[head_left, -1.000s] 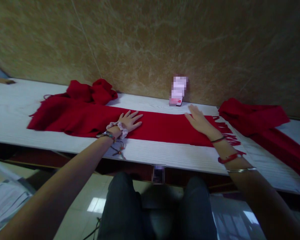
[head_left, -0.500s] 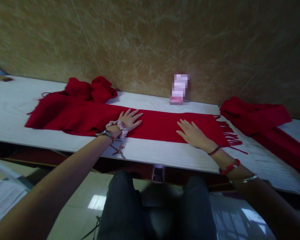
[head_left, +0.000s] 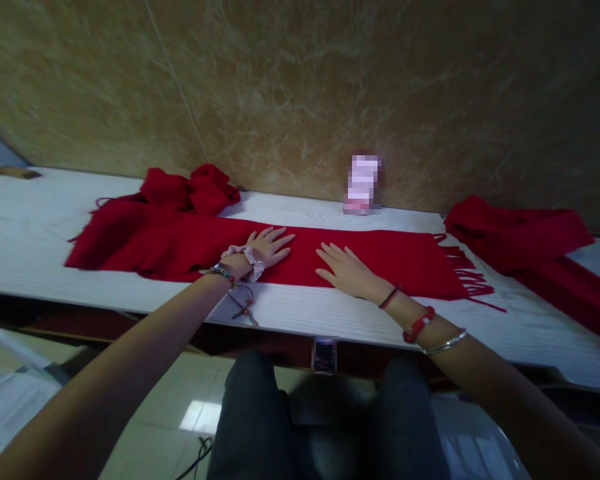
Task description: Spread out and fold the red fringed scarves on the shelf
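A red fringed scarf lies lengthwise along the white table, flat on its right part and a little rumpled toward the left. My left hand rests on it with fingers spread, a scrunchie and beaded bracelets round the wrist. To the right of it, my right hand also lies flat on the cloth, fingers apart. Neither hand grips anything. The scarf's right-hand fringe points toward a second red scarf, which is loosely heaped at the right.
More bunched red fabric sits behind the scarf's left part; whether it is separate I cannot tell. A blurred-out pink and white object stands against the marbled wall. The white table's front edge runs above my knees.
My right hand has slid left along the scarf, closer to my left hand. My left hand stays in about the same place on the cloth. The view has shifted slightly.
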{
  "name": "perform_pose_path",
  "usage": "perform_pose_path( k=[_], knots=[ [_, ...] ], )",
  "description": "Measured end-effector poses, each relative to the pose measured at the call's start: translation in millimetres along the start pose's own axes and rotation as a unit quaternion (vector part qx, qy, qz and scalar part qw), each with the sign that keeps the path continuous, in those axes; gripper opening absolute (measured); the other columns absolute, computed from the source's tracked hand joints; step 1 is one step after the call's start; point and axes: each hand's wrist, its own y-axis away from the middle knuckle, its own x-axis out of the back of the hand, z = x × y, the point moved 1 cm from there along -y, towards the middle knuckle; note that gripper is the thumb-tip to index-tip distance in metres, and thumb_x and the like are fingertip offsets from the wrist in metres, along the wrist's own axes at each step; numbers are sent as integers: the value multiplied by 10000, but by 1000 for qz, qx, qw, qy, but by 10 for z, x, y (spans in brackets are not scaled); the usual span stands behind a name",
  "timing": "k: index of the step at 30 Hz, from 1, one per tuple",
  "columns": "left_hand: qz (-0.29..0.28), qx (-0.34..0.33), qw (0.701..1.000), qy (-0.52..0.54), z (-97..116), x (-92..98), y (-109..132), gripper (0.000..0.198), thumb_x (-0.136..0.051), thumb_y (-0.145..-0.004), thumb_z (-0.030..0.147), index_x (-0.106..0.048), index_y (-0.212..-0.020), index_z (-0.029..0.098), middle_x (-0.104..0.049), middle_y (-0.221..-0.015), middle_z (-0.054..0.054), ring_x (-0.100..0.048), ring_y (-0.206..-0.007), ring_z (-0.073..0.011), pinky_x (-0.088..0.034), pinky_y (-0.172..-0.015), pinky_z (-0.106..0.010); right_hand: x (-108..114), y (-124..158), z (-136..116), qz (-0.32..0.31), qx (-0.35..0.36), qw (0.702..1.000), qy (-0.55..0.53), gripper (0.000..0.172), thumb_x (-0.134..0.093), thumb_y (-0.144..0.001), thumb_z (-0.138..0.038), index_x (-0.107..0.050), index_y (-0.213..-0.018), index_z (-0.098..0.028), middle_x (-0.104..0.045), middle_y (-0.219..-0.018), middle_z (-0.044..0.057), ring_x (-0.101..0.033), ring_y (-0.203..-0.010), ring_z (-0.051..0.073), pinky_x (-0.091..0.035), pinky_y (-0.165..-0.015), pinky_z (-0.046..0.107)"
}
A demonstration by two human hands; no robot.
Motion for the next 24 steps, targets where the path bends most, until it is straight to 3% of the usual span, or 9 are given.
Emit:
perform_pose_path(
  k=[4,7,10,15,21,24],
  knots=[
    [1,-2,1000,-20,-33,179,-213,475,-348,-872,480,-377,-1319,320,-339,-1392,-26,-302,-1261,-271,-285,-990,-462,89,133,-85,22,19,999,-16,553,-421,-851,-419,-421,-1300,-95,-336,-1398,150,-261,-1304,240,-225,-1059,441],
    [-11,-4,1000,-23,-61,252,-369,478,-351,-885,456,-360,-1332,289,-275,-1427,-41,-244,-1298,-258,-251,-1022,-438,121,155,-253,22,57,998,-22,510,-464,-836,-373,-474,-1258,-87,-402,-1359,147,-310,-1282,226,-269,-1051,389],
    [-23,-4,1000,4,-101,177,-424,487,-299,-908,440,-295,-1367,274,-217,-1452,-36,-180,-1328,-232,-214,-1050,-404,100,125,-375,1,82,997,-16,488,-433,-860,-352,-457,-1275,-96,-418,-1349,147,-349,-1261,226,-294,-1038,389],
    [47,-42,997,40,-146,20,-363,502,-255,-917,426,-287,-1374,222,-255,-1438,-44,-202,-1323,-186,-214,-1059,-341,66,120,-385,-48,108,993,2,486,-275,-915,-390,-351,-1352,-194,-283,-1432,94,-215,-1318,246,-213,-1059,463],
    [50,-54,996,51,-129,40,-346,462,-273,-912,410,-377,-1320,219,-310,-1414,-37,-245,-1307,-169,-229,-1053,-340,105,254,-291,-88,129,986,-58,433,-246,-927,-363,-333,-1347,-306,-335,-1410,-20,-172,-1331,204,-134,-1073,496],
    [58,-53,996,53,-117,58,-325,471,-302,-906,397,-350,-1335,210,-292,-1422,-48,-218,-1318,-180,-214,-1060,-369,183,275,-264,-122,156,973,-122,406,-290,-923,-366,-379,-1316,-317,-398,-1372,-34,-208,-1322,175,-86,-1080,501]
  ],
)
